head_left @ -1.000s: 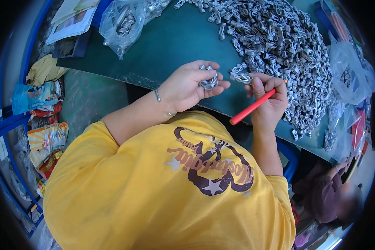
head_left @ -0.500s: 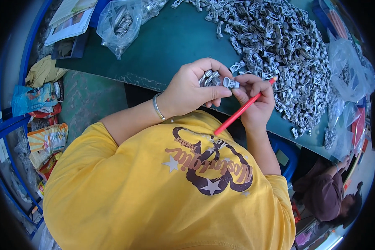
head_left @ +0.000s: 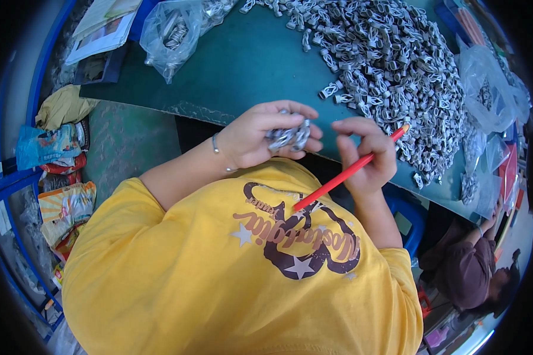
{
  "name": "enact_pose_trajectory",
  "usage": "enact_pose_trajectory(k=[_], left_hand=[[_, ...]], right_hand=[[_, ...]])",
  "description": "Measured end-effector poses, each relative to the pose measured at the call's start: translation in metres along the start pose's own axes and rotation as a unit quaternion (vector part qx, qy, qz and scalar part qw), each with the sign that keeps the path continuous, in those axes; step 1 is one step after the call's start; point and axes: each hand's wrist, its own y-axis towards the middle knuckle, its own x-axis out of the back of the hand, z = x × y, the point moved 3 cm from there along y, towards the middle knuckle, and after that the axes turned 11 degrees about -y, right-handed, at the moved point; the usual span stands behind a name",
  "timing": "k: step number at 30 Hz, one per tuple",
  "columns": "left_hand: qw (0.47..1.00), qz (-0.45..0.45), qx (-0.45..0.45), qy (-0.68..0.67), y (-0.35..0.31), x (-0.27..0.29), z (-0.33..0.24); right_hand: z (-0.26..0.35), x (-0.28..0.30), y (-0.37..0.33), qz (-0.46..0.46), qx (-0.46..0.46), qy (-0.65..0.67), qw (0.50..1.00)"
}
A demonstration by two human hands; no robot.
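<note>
My left hand (head_left: 254, 133) is curled around several small silver-grey metal loop pieces (head_left: 290, 136), which lie in its palm and fingers. To its right, my right hand (head_left: 373, 157) holds a slim red pen-like stick (head_left: 337, 179) with a pale yellowish tip at its upper right end. Its thumb and index finger stand slightly apart, with no metal piece visible between them. A gap separates the two hands, above the near edge of the green table (head_left: 231, 74). Just beyond my right hand spreads a big heap of similar metal pieces (head_left: 391, 71).
A clear bag of metal parts (head_left: 175, 35) lies at the far left of the table, beside papers (head_left: 106, 26). More plastic bags (head_left: 488, 89) are at the right. A blue stool (head_left: 411, 222) stands below the table. Another person (head_left: 465, 266) sits at lower right.
My hands have moved apart. The metal piece between my right fingertips is no longer there, and my left hand has drawn a little lower. The red stick has swung slightly right.
</note>
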Motion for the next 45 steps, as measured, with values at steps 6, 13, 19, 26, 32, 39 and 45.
enact_pose_trajectory(k=[6,13,19,26,32,39,45], left_hand=[[0.994,-0.003,0.081,0.073,-0.048,0.068,-0.009],[0.982,-0.174,0.075,-0.026,0.001,0.129,0.02],[0.946,-0.257,0.019,0.198,0.024,0.116,0.02],[0.648,0.064,0.062,0.756,-0.023,0.075,0.004],[0.721,0.042,-0.159,0.673,-0.034,0.012,-0.024],[0.624,-0.009,-0.362,0.693,0.006,0.0,-0.008],[0.542,-0.01,-0.423,0.726,0.018,0.005,-0.006]], right_hand=[[-0.032,0.026,-0.004,-0.014,-0.114,-0.164,0.98],[-0.035,-0.006,0.017,0.194,0.086,-0.393,0.895],[-0.033,0.002,0.018,0.195,0.042,-0.349,0.916],[-0.035,-0.002,0.021,0.215,0.061,-0.387,0.894],[-0.032,-0.012,0.02,0.232,0.053,-0.222,0.946],[-0.037,0.0,-0.002,0.052,-0.132,-0.029,0.989],[-0.028,0.006,-0.025,0.036,-0.116,-0.04,0.992]])
